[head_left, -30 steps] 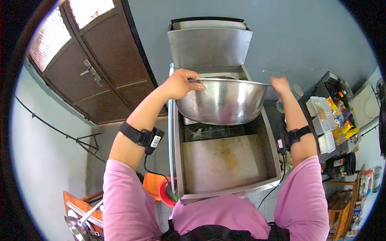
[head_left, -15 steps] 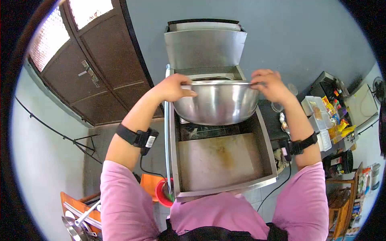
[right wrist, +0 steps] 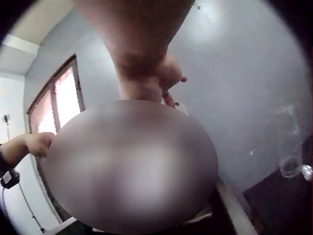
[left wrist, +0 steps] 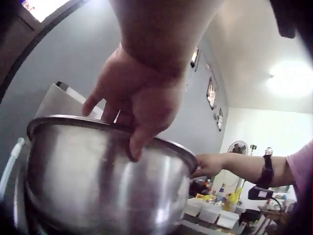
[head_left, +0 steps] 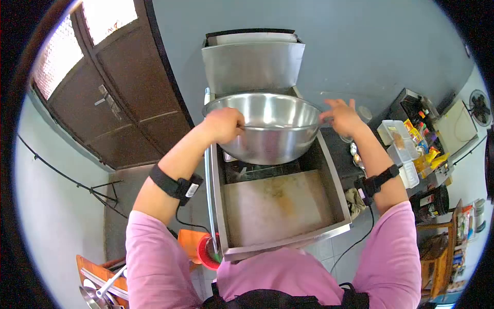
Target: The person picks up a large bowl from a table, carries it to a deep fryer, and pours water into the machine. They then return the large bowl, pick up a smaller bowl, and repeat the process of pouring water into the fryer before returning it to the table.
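A large stainless steel basin [head_left: 275, 147] tilts toward me above the far part of a metal sink-like unit [head_left: 333, 226], its shiny inside showing in the head view. At its near left rim my left hand [head_left: 224, 125] grips the edge; the left wrist view shows the thumb [left wrist: 137, 144] outside the wall and the fingers going over the rim. My right hand [head_left: 343, 119] holds the right rim at the fingertips, with other fingers raised and spread. In the right wrist view, the basin's surface is a blur that hides part of that hand [right wrist: 146, 83].
A steel backsplash box [head_left: 252, 64] rises behind the unit. Along its left side runs a pale hose [head_left: 209, 195], with a red bucket [head_left: 206, 255] below. To the right, a dark counter [head_left: 334, 149] bears spoons, clear plastic containers [head_left: 396, 134] and yellow packets.
The basin has tipped toward me, so its inside now shows. My right hand came in from beside the right edge onto the rim, while my left hand kept its grip and moved slightly down.
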A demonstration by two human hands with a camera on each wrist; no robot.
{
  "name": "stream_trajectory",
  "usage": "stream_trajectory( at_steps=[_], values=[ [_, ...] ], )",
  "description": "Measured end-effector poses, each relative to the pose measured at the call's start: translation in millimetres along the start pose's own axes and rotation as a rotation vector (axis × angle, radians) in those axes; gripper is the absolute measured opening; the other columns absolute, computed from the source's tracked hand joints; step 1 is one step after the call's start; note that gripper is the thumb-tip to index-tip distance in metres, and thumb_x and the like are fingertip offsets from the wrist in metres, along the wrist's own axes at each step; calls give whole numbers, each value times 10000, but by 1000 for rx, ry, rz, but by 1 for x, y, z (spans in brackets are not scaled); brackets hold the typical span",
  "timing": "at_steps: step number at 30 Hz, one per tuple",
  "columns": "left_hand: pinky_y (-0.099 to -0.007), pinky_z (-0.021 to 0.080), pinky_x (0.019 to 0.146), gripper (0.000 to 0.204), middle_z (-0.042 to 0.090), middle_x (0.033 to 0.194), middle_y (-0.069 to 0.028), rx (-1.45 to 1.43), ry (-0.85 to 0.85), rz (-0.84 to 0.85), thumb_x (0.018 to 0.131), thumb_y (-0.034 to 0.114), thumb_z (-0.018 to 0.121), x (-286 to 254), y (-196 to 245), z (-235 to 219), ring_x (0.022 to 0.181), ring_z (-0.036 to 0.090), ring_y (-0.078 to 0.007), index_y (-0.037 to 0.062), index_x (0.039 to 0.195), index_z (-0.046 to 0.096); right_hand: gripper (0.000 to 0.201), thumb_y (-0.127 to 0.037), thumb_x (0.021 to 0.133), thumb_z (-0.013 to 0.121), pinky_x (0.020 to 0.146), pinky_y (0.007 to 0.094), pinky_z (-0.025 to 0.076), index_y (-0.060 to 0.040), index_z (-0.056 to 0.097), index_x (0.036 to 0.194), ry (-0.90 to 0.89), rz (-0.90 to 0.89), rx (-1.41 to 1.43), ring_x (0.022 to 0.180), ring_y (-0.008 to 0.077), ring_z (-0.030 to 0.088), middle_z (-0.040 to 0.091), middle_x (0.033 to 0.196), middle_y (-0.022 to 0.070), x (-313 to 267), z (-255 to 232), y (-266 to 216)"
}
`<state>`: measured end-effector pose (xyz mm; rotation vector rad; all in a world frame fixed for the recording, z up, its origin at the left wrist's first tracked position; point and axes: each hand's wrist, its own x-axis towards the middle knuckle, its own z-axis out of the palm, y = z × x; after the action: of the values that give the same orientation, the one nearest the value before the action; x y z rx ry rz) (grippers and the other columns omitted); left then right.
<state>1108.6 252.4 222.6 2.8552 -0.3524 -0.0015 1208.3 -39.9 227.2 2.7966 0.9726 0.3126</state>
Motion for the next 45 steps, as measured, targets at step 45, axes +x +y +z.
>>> stream_trajectory(
  at_steps=[45],
  values=[
    [-364, 378, 812, 480, 576, 970, -104, 57, -42, 86, 624, 341, 670, -14, 0, 14, 933, 530, -254, 90, 1018, 561, 534, -184, 653, 644, 900, 380, 329, -100, 447, 1142, -20, -393, 448, 1078, 317, 406, 425, 1174, 141, -15, -9, -44]
  ],
)
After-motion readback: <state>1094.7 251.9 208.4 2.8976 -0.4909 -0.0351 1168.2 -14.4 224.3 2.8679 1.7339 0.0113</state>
